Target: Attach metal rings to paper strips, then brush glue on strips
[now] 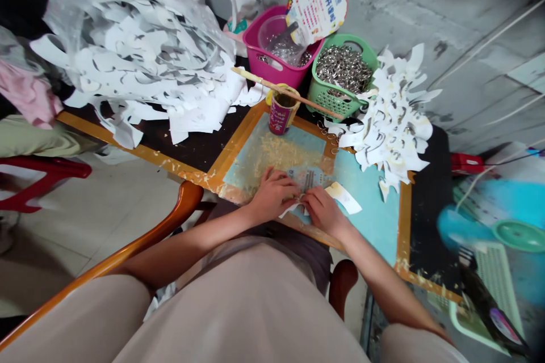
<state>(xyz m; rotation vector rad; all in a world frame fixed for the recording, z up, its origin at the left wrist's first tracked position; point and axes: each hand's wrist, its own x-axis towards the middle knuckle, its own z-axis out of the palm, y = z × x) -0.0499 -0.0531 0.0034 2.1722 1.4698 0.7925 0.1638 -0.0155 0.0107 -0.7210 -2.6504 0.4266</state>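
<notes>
Close together at the front edge of the table, my left hand (276, 195) and my right hand (322, 210) pinch a small white cut piece (289, 209) between their fingertips. Much of that piece is hidden by the fingers. Just right of my right hand lies another white piece (348, 199) with a yellowish smear at one end. Beyond the hands, a printed clear sheet (310, 177) rests on the blue work surface. Behind it stands an open purple-and-yellow can (281, 115), with a long wooden stick (298, 96) lying across its rim.
White offcuts (140, 62) pile up at the left. A pink basket (276, 71) and a green basket (336, 96) of metal rings stand at the back. Many white pieces (394, 119) are heaped at the right. A wooden chair armrest (187, 204) is at the left.
</notes>
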